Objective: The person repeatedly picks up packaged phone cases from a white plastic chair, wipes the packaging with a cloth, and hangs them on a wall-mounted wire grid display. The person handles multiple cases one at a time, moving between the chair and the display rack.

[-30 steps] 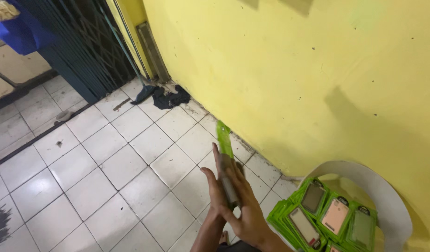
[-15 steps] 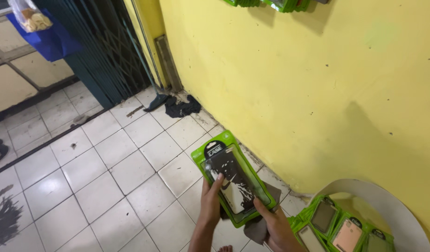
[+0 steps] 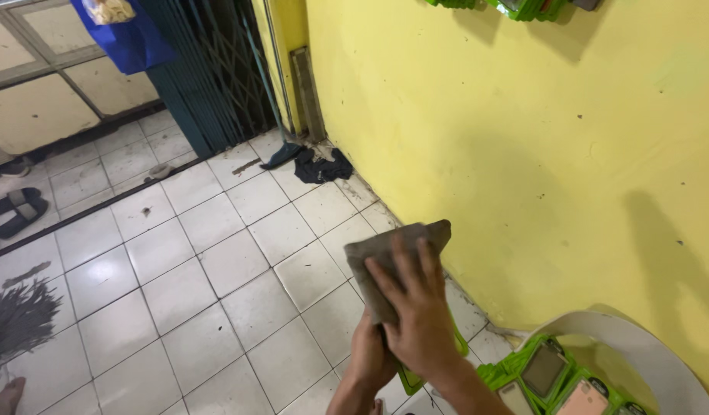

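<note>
Open tiled floor (image 3: 178, 292) is lying free to the left of the hands (image 3: 404, 323). The yellow wall (image 3: 524, 154) is closing off the right side. Green packs (image 3: 554, 380) are crowding the lower right corner. A dark rag (image 3: 312, 163) is lying by the wall base ahead, a broom (image 3: 16, 323) at far left.

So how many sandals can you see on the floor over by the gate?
2: a pair of dark sandals lying side by side on the white tiles at the far left; more may be hidden outside the frame.
</note>
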